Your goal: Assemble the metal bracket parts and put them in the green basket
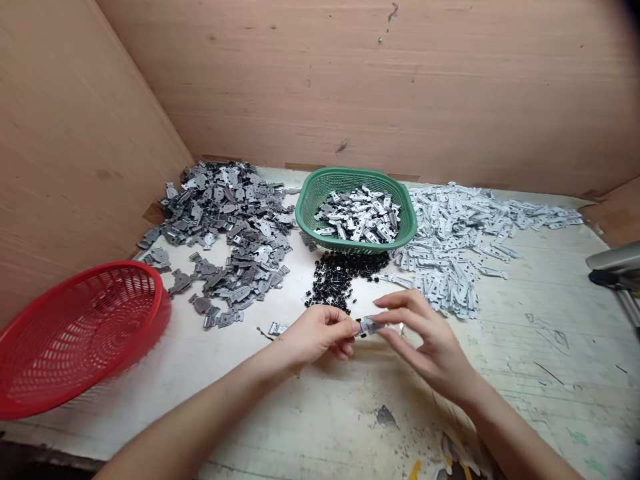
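A wooden wall (350,93) closed off the back of a pale counter (300,427). A red basket (95,327) sat tilted at the left. The biggest heap, grey metal plates (235,213), spread toward the back left, and a heap of pale metal strips (450,247) lay to the right. Between the two heaps stood a green basket (303,223) holding many metal parts, with small black pieces (327,280) scattered just in front of it.

The left hand (317,333) and right hand (425,343) met near the middle of the counter, at the near edge of those black pieces. The left grip was clamped, thumb against fingers, on the left end of a metal clip (369,327), held above the counter. The right grip had thumb and fingers around the clip's other end; whether they pressed on it, I could not tell. Black bits showed at the left end.

The step in hand looked like fitting or adjusting parts of the clip. The next move seemed to call for a firm left pinch and light, well-aimed right fingertips.
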### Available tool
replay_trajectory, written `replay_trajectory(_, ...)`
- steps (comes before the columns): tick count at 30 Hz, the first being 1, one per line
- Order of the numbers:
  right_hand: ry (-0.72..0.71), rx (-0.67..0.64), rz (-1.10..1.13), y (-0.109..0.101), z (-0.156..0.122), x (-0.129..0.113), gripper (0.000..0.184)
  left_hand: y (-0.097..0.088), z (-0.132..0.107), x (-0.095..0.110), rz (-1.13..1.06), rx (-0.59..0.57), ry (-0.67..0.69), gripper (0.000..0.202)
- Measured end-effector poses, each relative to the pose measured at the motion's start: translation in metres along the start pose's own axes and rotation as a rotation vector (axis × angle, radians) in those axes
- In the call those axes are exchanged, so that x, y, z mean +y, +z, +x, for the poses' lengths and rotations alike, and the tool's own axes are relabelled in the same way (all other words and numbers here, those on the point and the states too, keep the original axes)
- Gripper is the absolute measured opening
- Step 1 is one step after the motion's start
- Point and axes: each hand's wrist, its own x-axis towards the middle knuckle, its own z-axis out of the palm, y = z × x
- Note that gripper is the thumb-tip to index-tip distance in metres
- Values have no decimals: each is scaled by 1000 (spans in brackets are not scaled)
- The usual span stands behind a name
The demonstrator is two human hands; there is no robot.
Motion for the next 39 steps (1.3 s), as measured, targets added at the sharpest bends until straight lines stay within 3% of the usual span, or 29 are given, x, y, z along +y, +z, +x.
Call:
replay_trajectory(3,110,4,-60,-3,7,14,13,-6,-6,5,106,-124,-72,26)
replay_trajectory(8,-64,-298,-243,23,22,26,11,-9,-11,6,254,-244,-136,16)
replay_trajectory(14,-108,-331,-508,54,30,21,14,-8,-9,1,319,-275,-135,12)
replay_trajectory(18,-151,-360,-560,47,31,23,23,-8,-9,3,279,-267,-149,12)
replay_trajectory(22,-179,-355,-572,22,27,28,21,-8,-7,6,206,-177,-125,17)
replay_trajectory(24,-143,-285,-501,8,22,27,19,-9,-5,6,170,-132,-101,18)
replay_trajectory(27,-9,-151,-192,-8,9,21,15,-9,-3,6,152,-90,-79,19)
replay_trajectory(31,194,-129,154,-13,-9,5,10,-8,-1,3,131,-49,-71,17)
replay_trajectory(37,251,-116,138,-6,-20,0,8,-11,-3,7,154,-18,-43,20)
replay_trajectory(39,255,-178,96,-6,-21,3,8,-16,-5,12,186,32,-16,20)
